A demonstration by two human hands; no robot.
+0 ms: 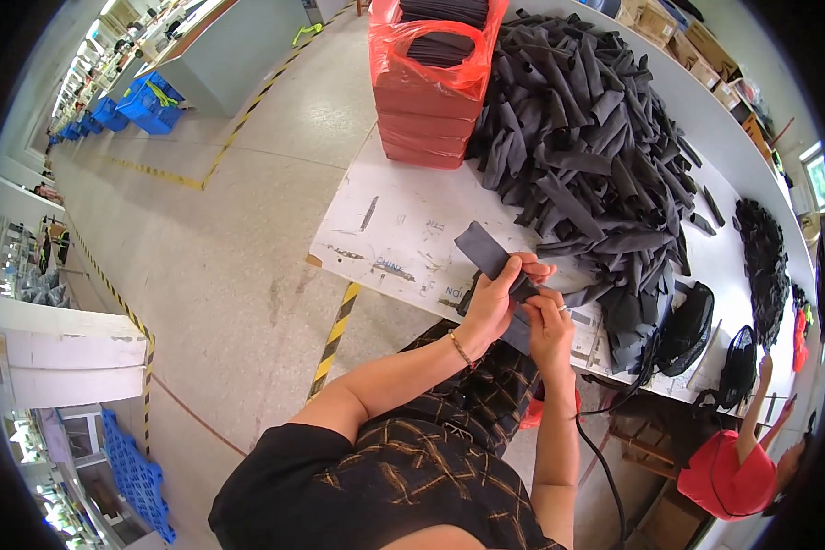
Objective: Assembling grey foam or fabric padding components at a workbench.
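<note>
A dark grey flat fabric strip (482,249) is held up in front of me at the near edge of the white table (348,220). Fingers of my left hand (493,307) are closed around its middle, and its upper end sticks out beyond the thumb. Close beside it, my right hand (550,328), with a ring on one finger, pinches the same strip lower down. The strip's lower part shows between the hands. Just past them lies a large heap of similar dark strips (587,137), some curled into tubes.
A red plastic bag (428,128) with stacked dark strips stands at the table's far left. Rightward are a black mesh-covered object (687,328), a cable (605,467) and a second dark heap (761,266). A co-worker in a red shirt (724,477) works at lower right.
</note>
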